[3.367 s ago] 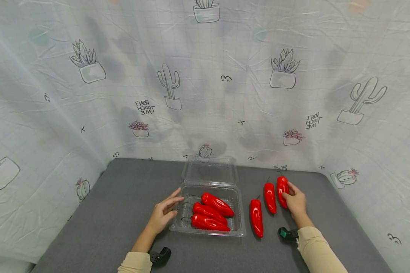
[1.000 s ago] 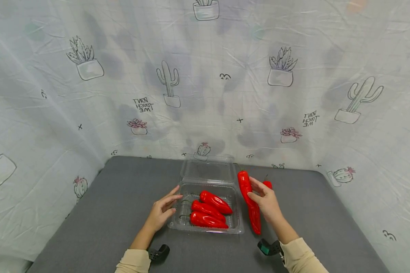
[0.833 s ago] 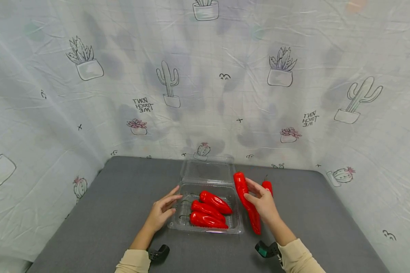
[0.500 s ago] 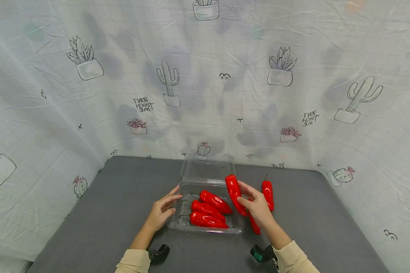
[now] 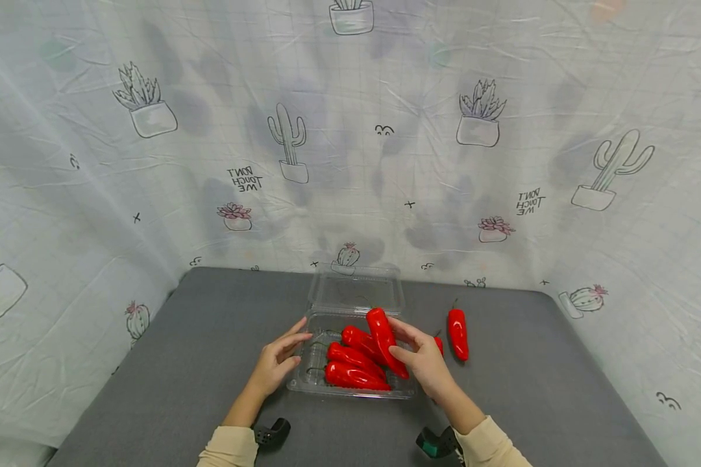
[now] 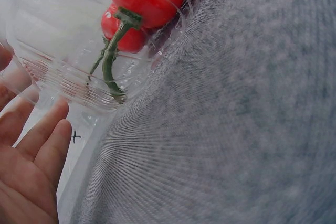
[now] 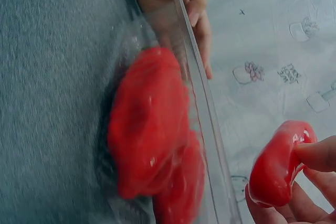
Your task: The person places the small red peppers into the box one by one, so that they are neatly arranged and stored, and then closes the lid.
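Observation:
My right hand [image 5: 423,363] pinches a red pepper [image 5: 382,334] between thumb and fingers over the right part of a clear plastic box [image 5: 410,388]. In the right wrist view the held pepper [image 7: 278,169] is beyond the box rim [image 7: 207,93]. Three red peppers lie side by side inside, among them the front pepper [image 5: 356,377], stems to the left. My left hand [image 5: 276,364] rests its extended fingers at the box's left side; the left wrist view shows those fingers [image 6: 50,129] beside the clear wall, near a green stem [image 6: 110,61].
The box's clear lid [image 5: 356,290] is folded back behind it. On the grey table [image 5: 181,363], right of the box, lies one red pepper [image 5: 458,334]; another pepper [image 5: 439,344] is mostly hidden behind my right hand. A printed curtain [image 5: 385,175] hangs behind.
My right hand has picked up the rightmost pepper from the table and carried it left over the box. My left hand has stayed at the box's left side.

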Tool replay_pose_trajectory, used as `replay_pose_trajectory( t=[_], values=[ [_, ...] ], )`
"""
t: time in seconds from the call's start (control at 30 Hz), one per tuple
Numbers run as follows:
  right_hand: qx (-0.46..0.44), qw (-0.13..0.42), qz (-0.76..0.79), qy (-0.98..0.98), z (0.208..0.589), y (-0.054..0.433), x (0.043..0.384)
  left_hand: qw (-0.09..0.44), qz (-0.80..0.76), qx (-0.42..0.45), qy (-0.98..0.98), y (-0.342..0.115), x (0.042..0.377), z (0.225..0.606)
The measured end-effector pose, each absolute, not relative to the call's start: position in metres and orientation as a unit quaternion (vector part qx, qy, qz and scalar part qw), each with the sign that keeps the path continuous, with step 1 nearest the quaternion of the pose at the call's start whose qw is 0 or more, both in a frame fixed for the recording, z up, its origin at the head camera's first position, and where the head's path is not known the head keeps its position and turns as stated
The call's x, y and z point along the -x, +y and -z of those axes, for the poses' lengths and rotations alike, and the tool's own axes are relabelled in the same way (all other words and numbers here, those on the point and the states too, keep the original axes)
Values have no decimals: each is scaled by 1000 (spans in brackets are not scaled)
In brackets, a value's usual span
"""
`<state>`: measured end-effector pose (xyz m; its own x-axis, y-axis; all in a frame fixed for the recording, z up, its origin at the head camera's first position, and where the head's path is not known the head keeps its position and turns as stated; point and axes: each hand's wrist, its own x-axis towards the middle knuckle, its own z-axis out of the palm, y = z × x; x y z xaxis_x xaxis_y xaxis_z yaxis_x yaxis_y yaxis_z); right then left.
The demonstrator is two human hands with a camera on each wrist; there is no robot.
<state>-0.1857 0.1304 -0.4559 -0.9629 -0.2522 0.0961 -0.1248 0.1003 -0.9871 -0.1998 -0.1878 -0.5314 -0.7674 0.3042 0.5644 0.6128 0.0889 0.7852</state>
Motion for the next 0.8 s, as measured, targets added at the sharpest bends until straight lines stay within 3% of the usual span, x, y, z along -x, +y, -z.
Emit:
replay_pose_trajectory(
  t=[0.57,0.8],
  values=[
    [191,76,580,789,462,108,180,149,591,335,-719,-188,200,530],
    [224,93,546,802,465,104,180,128,596,320,-725,-188,200,531]
  ],
)
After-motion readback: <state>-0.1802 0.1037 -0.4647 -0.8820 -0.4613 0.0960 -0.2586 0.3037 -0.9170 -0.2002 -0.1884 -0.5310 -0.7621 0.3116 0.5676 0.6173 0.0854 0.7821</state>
